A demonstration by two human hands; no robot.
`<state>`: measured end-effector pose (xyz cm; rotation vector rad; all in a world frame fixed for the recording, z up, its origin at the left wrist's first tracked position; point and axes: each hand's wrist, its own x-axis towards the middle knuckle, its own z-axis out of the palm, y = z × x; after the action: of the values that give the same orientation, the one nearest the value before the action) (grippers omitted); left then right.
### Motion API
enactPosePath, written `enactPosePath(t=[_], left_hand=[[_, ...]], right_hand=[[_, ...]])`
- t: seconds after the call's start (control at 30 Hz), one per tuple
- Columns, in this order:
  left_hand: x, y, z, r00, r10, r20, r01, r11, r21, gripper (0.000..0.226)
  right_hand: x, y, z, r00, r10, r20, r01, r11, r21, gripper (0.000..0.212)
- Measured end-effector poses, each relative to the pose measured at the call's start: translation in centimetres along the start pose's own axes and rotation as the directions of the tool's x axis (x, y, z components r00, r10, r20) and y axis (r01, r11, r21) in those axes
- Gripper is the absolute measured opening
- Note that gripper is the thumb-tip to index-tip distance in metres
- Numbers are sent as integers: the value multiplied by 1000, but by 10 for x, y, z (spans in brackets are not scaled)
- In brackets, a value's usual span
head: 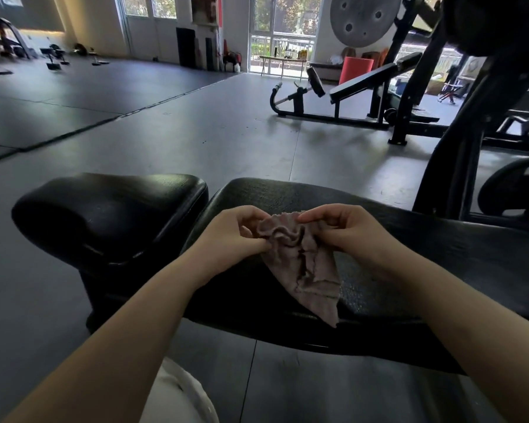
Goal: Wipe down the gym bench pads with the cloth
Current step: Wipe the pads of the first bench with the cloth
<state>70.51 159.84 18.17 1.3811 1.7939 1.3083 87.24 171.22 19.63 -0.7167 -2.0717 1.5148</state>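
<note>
One crumpled mauve terry cloth (300,254) pinched by left hand (235,233) and right hand (345,230).
Two black vinyl bench pads (110,215) counted; fingertips partly hidden by folds, long pad cut off at right.

Gym: padded black bench (110,215) at 6 o'clock, incline bench (364,83) at 2 o'clock, rubber flooring (196,132).

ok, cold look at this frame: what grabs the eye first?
Front and centre, the left hand and right hand pinch a bunched mauve cloth, whose tail hangs down over the long black bench pad. Left of it, across a narrow gap, sits a shorter, shiny black seat pad. Behind, at upper right, an incline bench stands on the grey floor near the bright windows.
</note>
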Motion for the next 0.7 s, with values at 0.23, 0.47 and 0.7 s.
enactPosePath(t=[0.23,0.47,0.7], left_hand=[[8,24,14,968,219,-119,-197,965,172,16],[24,67,22,931,344,-120,-281,888,364,21],[45,93,12,923,359,-136,-284,878,386,19]], right_hand=[[-6,-13,-9,998,49,-39,-50,998,-38,16],[0,-16,-26,991,-49,-126,-9,907,-420,20],[6,-30,-66,963,39,-266,-134,927,-349,32]])
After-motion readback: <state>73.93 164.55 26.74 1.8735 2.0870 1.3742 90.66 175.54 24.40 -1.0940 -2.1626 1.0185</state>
